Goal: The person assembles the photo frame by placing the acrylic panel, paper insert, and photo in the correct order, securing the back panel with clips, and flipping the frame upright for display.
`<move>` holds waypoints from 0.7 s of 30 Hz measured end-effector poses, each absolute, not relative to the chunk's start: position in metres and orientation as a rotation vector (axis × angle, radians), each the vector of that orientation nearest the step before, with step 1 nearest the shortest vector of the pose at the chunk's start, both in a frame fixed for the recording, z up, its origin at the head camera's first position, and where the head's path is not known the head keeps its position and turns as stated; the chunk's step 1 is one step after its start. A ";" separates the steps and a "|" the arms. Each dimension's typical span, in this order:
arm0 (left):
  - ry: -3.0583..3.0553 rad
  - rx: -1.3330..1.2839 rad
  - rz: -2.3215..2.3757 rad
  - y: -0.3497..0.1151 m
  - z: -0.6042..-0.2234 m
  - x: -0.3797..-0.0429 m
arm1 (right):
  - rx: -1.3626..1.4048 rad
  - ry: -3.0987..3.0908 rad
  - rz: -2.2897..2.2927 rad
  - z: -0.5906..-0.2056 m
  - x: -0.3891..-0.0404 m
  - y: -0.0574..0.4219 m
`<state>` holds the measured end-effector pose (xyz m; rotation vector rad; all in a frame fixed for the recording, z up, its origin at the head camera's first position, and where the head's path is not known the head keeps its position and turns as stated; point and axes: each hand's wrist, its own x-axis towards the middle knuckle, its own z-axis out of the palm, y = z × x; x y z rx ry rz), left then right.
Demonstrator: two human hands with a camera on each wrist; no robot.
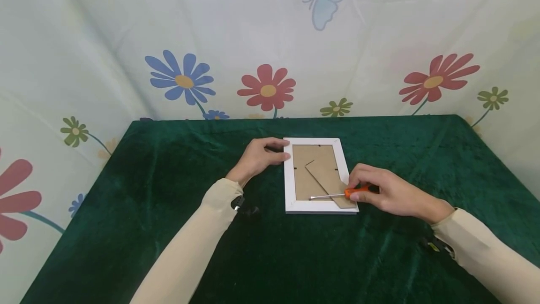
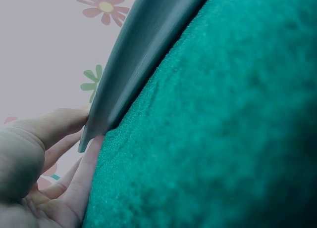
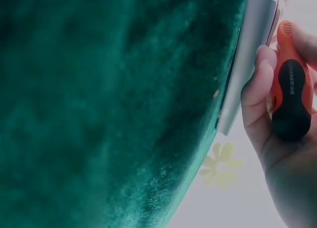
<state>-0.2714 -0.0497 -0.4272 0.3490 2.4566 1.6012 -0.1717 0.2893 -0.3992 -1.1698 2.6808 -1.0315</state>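
A white picture frame (image 1: 289,182) lies face down on the green cloth, its brown backing board (image 1: 310,186) and angled easel stand (image 1: 325,177) showing. At its upper left side, my left hand (image 1: 258,157) pinches the edge between thumb and fingers; the left wrist view has the frame's side (image 2: 106,109) between them. My right hand (image 1: 392,192) holds a small screwdriver (image 1: 331,196) by its orange and black handle (image 3: 291,97), over the lower right of the frame. The blade points left across the stand, its tip at the board's lower border.
Dark green velvety cloth (image 1: 190,163) covers the table. Behind it hangs a pale backdrop (image 1: 236,27) printed with flowers and a butterfly. Small black tabs (image 1: 337,169) sit along the inner border of the frame.
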 end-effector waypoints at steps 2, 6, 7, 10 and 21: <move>2.461 0.345 1.599 -0.050 -0.427 -0.271 | -1.172 2.681 -1.030 -0.399 -0.172 0.289; 2.464 0.347 1.595 -0.050 -0.427 -0.272 | -1.176 2.683 -1.026 -0.400 -0.172 0.289; 2.464 0.348 1.595 -0.050 -0.427 -0.272 | -1.177 2.682 -1.024 -0.399 -0.172 0.289; 2.463 0.349 1.597 -0.050 -0.428 -0.273 | -1.185 2.680 -1.023 -0.399 -0.173 0.288; 2.447 0.347 1.605 -0.051 -0.428 -0.273 | -1.190 2.676 -1.023 -0.400 -0.173 0.290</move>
